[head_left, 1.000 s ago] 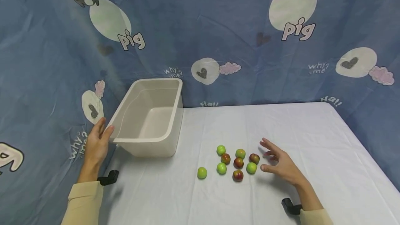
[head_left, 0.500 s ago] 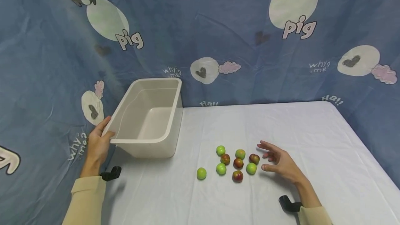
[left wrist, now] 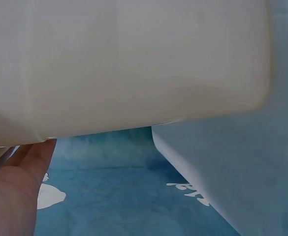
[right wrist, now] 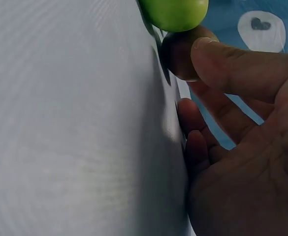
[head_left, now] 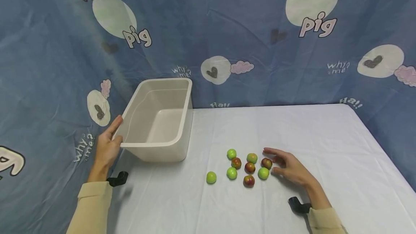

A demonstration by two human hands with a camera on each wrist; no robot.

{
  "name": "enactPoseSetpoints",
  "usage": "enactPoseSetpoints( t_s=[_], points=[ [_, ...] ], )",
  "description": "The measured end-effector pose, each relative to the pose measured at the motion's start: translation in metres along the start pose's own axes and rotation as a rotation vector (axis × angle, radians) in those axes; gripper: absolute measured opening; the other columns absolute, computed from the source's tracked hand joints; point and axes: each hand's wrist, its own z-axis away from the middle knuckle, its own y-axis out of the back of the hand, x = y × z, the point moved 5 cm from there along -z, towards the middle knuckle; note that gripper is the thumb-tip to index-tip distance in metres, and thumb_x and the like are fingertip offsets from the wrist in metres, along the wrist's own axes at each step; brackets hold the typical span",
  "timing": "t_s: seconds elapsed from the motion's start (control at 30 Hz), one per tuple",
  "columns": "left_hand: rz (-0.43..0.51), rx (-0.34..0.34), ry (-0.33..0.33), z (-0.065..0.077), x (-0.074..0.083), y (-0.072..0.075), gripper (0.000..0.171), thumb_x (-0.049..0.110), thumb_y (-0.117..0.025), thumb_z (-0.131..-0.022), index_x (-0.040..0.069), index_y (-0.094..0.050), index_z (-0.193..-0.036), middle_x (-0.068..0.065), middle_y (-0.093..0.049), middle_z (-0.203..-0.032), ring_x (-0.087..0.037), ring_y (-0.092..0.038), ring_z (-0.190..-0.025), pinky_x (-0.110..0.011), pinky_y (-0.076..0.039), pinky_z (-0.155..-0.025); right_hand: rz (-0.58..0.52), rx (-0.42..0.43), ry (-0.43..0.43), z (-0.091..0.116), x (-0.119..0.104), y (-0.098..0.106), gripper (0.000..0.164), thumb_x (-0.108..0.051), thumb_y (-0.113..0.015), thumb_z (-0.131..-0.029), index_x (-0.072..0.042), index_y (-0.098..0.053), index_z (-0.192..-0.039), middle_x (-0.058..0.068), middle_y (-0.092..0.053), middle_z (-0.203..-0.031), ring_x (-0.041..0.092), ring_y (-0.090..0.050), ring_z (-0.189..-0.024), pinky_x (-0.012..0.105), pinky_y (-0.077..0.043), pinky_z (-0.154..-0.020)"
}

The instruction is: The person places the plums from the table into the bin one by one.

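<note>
Clock read from the head view, 12 away from the person. Nine fruit [head_left: 250, 168], green and dark red, lay on the white-covered desk [head_left: 325, 133], the loosest of them a green one between 8 and 9 o'clock of the bunch. Tub [head_left: 156, 153] at 10 o'clock from them, nothing seen in it; whether its base sat flat I could not tell.

Of the hands, the left hand [head_left: 107, 149] gripped the tub's rim at its 8 o'clock, thumb over the lip, fingers along the outside. The right hand [head_left: 290, 167] was at the bunch's 3 o'clock, half open, thumb and fingers parted about the nearest red fruit [head_left: 267, 163]; contact unclear, no firm hold seen. A green fruit [head_left: 263, 173] sat just beside that one, at 7.

Handling, as judged: fruit light and firm, smooth enough to slip or roll, liable to bruise if squeezed; best pinched across the middle, thumb at 5, fingertips at 11. Tub probably stiff plastic, light for its bulk; the rim seemed the soundest hold
</note>
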Motion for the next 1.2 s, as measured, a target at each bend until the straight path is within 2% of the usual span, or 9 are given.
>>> enactPoseSetpoints(
  t_s=[0.13,0.3,0.4,0.6,0.77,1.0,1.2],
  points=[
    [-0.018,0.008,-0.002,0.004,0.003,-0.001,0.068,-0.015,-0.039,-0.087,-0.002,-0.039,-0.153,-0.013,-0.032,-0.163,-0.024,-0.029,-0.15,-0.01,-0.029,-0.106,-0.028,-0.018,0.017,-0.003,-0.003,-0.001,0.069,0.009,-0.074,-0.081,-0.003,-0.055,-0.146,0.014,-0.059,-0.143,0.036,-0.057,-0.128,0.033,-0.044,-0.105],
    [-0.026,0.031,0.005,0.012,0.008,0.0,0.068,-0.015,-0.039,-0.087,-0.001,-0.041,-0.153,-0.01,-0.034,-0.163,-0.022,-0.03,-0.15,-0.01,-0.029,-0.105,-0.045,-0.034,0.024,-0.009,-0.006,-0.004,0.064,0.01,-0.073,-0.082,-0.003,-0.057,-0.143,0.012,-0.062,-0.139,0.033,-0.058,-0.127,0.036,-0.044,-0.105],
    [-0.036,0.031,0.006,0.018,0.011,0.0,0.068,-0.015,-0.039,-0.087,-0.001,-0.04,-0.153,-0.008,-0.033,-0.163,-0.02,-0.029,-0.15,-0.008,-0.029,-0.104,-0.03,-0.041,0.015,-0.013,-0.006,-0.006,0.062,0.009,-0.073,-0.083,-0.004,-0.059,-0.142,0.009,-0.064,-0.137,0.03,-0.058,-0.126,0.04,-0.043,-0.106],
    [-0.032,0.011,0.021,0.028,0.015,-0.003,0.071,-0.015,-0.039,-0.086,0.001,-0.037,-0.155,-0.006,-0.03,-0.165,-0.024,-0.025,-0.151,-0.008,-0.027,-0.104,0.019,-0.049,-0.024,-0.015,-0.005,-0.007,0.054,0.008,-0.072,-0.084,-0.006,-0.065,-0.136,0.007,-0.066,-0.133,0.03,-0.055,-0.128,0.04,-0.039,-0.109],
    [-0.023,0.003,0.032,0.035,0.018,-0.006,0.072,-0.016,-0.04,-0.086,0.001,-0.036,-0.156,-0.007,-0.028,-0.166,-0.025,-0.023,-0.152,-0.009,-0.027,-0.104,0.053,-0.033,-0.053,-0.014,-0.002,-0.006,0.047,0.006,-0.073,-0.084,-0.009,-0.07,-0.129,0.006,-0.067,-0.128,0.029,-0.056,-0.125,0.05,-0.037,-0.109],
    [-0.003,-0.026,0.027,0.043,0.022,-0.013,0.072,-0.018,-0.04,-0.086,-0.001,-0.036,-0.156,-0.009,-0.028,-0.166,-0.025,-0.022,-0.152,-0.009,-0.026,-0.104,0.028,0.009,-0.07,-0.011,-0.007,0.0,0.044,0.005,-0.073,-0.086,-0.004,-0.068,-0.128,0.007,-0.069,-0.122,0.024,-0.061,-0.106,0.037,-0.048,-0.093],
    [0.025,-0.045,0.029,0.05,0.026,-0.018,0.072,-0.018,-0.041,-0.084,-0.003,-0.036,-0.155,-0.011,-0.029,-0.165,-0.024,-0.024,-0.152,-0.01,-0.028,-0.103,0.012,0.005,-0.042,-0.011,-0.024,0.002,0.041,0.003,-0.072,-0.088,-0.005,-0.068,-0.128,0.005,-0.069,-0.117,0.023,-0.061,-0.097,0.031,-0.05,-0.081]
  ],
)
